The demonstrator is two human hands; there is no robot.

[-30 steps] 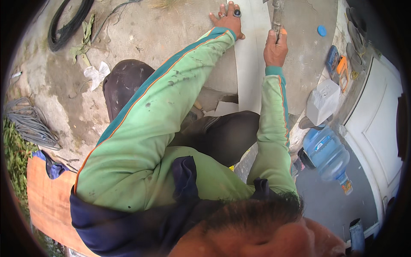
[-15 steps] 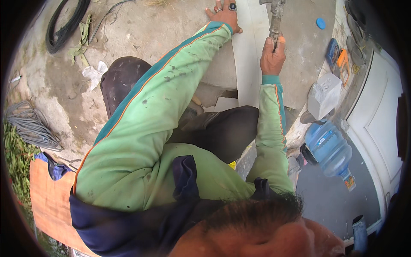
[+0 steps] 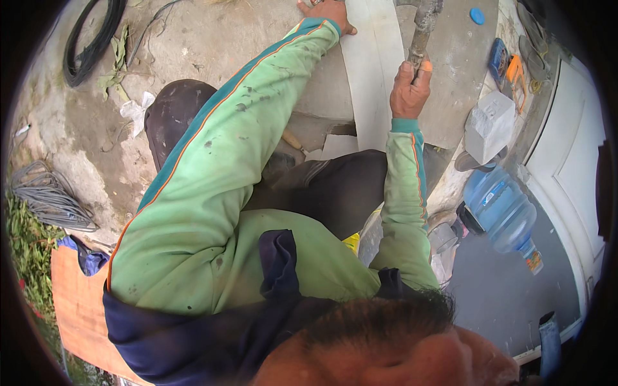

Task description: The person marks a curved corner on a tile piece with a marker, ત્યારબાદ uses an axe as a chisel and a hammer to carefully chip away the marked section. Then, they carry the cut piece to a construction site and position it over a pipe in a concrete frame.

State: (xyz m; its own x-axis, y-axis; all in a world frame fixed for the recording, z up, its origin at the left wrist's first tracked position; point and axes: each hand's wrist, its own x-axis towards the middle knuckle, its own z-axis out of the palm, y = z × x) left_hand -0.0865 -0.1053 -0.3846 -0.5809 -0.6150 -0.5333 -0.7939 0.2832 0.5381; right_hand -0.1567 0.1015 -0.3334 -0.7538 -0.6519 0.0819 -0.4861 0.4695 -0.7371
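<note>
At the top edge, my left hand (image 3: 330,14) lies flat with its fingers spread and its thumb on a long pale strip of sheet (image 3: 373,71). A ring shows on it, and the frame cuts off part of the hand. To the right of the strip, my right hand (image 3: 410,93) is closed round the crusted grey handle of a hammer (image 3: 423,32). The hammer's head lies mostly past the top edge. Near my knees, a wooden-handled tool (image 3: 293,140) rests beside a small pale offcut (image 3: 339,147).
Coiled black hose (image 3: 72,64) and grey cable (image 3: 51,196) lie left. On the right are an orange-handled tool (image 3: 515,80), a white block wrapped in plastic (image 3: 490,125), a large blue water bottle (image 3: 502,209) and a white door (image 3: 570,141). A blue cap (image 3: 476,16) sits at top right.
The view has shifted slightly, so my left hand sits higher and is more cut off. The hammer tilts a little more to the right in my right hand.
</note>
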